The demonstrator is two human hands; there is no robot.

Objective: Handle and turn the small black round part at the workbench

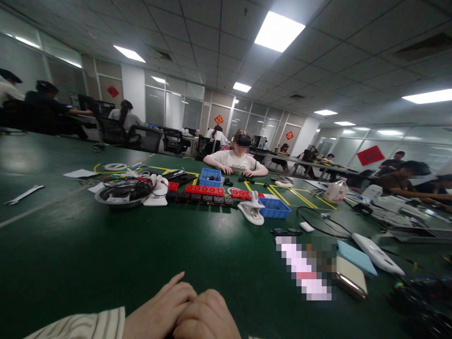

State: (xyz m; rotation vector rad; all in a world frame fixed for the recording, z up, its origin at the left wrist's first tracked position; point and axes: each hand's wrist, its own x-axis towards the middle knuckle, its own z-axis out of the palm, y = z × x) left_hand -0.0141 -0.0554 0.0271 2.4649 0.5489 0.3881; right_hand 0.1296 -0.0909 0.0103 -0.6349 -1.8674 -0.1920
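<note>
My left hand (160, 303) comes in from the bottom edge in a cream striped sleeve and rests by the green table's near side. One finger stretches out to the upper right; the other fingertips are partly covered. Against it lies my right hand (208, 313), its fingers curled in with the knuckles up. The two hands touch, and no object shows in either. The nearest items, off to the right, are a blurred-out pinkish-white object (300, 268), a cream-gold rounded case (352, 277) and a light blue flat case (356, 258).
Across the table (141, 245) stand a metal bowl (123, 205), a red and black power strip row (205, 190), two blue bins (273, 208) (211, 178) and a white clip stand (252, 209). A wrench (24, 195) lies left. A co-worker (240, 160) sits opposite.
</note>
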